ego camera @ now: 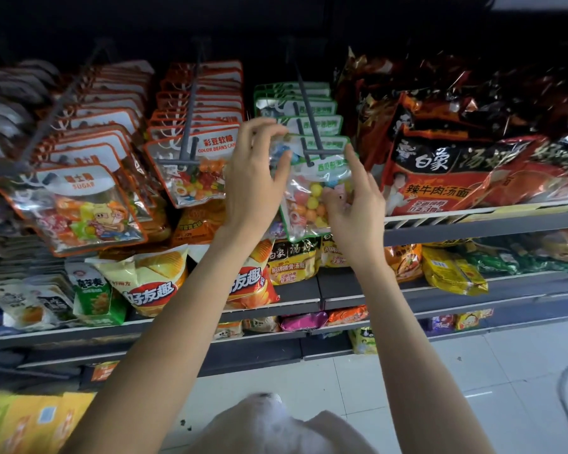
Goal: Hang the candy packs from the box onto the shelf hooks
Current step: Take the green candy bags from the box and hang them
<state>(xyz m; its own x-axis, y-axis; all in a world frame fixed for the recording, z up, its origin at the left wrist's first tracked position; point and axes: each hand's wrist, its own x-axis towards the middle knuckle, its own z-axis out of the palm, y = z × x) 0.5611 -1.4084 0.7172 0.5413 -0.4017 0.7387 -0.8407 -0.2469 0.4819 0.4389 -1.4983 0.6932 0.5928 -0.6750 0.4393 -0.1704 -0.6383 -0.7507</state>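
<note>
Both arms reach up toward the middle of the frame, where a green-edged candy pack [312,191] hangs at the front of a grey hook [309,126]. The left hand [253,178] is at the pack's upper left corner, its fingers curled and its thumb and fingertips pinching the top edge there, so that grip is narrow and holds the pack. The right hand [354,194] is on the pack's right side: its forefinger lies straight up along the right edge while the lower fingers curl in against the clear front over the sweets, holding it from that side. The pack sits between the two hands, tilted a little, with more green packs [295,106] lined up behind it on the same hook. To the left of centre hang orange-edged candy packs [191,172] on a second hook, and further left another row of orange packs [79,208]. On the right side of the frame red noodle bags [456,172] stand on a shelf [473,221], and chip bags [151,280] sit on the shelf below.
</note>
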